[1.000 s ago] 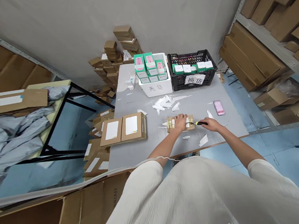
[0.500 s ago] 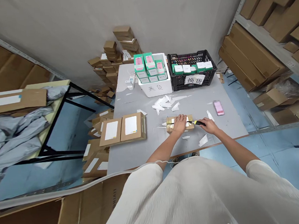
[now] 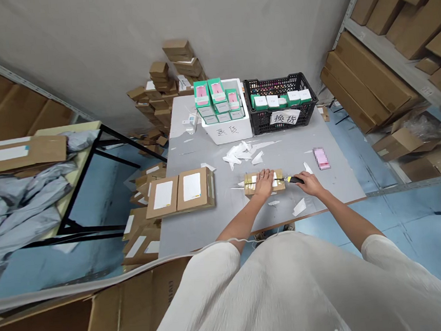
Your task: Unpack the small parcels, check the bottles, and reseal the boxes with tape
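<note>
A small taped cardboard box [image 3: 249, 185] with a white label lies near the front of the grey table. My left hand [image 3: 264, 182] presses over its top, fingers reaching toward the far edge and gripping it. In my closed right hand [image 3: 310, 183] is a utility knife [image 3: 296, 179] with a black and yellow handle. Its blade points left over the box's right end, along the top; the tip is hard to make out near my left fingers. White paper scraps [image 3: 300, 207] lie close to the box.
Two labelled cardboard boxes [image 3: 178, 209] sit on the left of the table [image 3: 234, 231]. At the back stand a white bin [image 3: 229, 132] of green boxes and a black crate [image 3: 263, 124]. A pink phone-shaped item [image 3: 321, 158] lies right. More torn paper [image 3: 238, 153] lies mid-table.
My right hand and the knife have shifted slightly to the right along the box. My left hand stays on the box, which has hardly moved.
</note>
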The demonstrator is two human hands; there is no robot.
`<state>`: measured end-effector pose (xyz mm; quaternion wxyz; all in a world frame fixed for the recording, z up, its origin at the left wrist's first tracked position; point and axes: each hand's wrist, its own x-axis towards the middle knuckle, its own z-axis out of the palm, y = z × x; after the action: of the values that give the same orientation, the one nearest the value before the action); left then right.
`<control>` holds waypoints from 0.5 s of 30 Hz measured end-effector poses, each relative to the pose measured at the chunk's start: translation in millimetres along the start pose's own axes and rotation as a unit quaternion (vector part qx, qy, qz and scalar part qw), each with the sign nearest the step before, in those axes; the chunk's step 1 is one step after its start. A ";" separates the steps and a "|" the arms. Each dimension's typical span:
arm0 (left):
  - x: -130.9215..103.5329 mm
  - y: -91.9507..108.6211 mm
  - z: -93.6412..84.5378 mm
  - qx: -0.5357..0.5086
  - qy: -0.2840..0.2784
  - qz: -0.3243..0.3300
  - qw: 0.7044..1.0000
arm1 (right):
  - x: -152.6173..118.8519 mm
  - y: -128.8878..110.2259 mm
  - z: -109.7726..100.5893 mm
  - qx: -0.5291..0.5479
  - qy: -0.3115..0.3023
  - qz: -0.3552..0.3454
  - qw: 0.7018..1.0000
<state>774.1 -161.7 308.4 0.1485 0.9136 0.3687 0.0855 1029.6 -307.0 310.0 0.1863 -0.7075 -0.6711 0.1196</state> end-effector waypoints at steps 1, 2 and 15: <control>-0.6 0.4 -0.7 0.000 -0.003 -0.001 1.000 | -0.9 1.7 -0.2 0.002 0.002 0.001 1.000; -1.2 0.9 -1.3 0.002 -0.004 -0.002 1.000 | -1.8 3.0 0.1 0.005 0.002 0.002 1.000; -2.0 -4.9 2.4 0.006 -0.027 -0.004 1.000 | 17.8 -6.4 -20.7 0.016 0.013 0.054 0.998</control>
<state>770.1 -160.2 304.4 0.1531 0.9150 0.3689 0.0580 1033.7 -291.2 332.9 0.1995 -0.7412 -0.6275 0.1307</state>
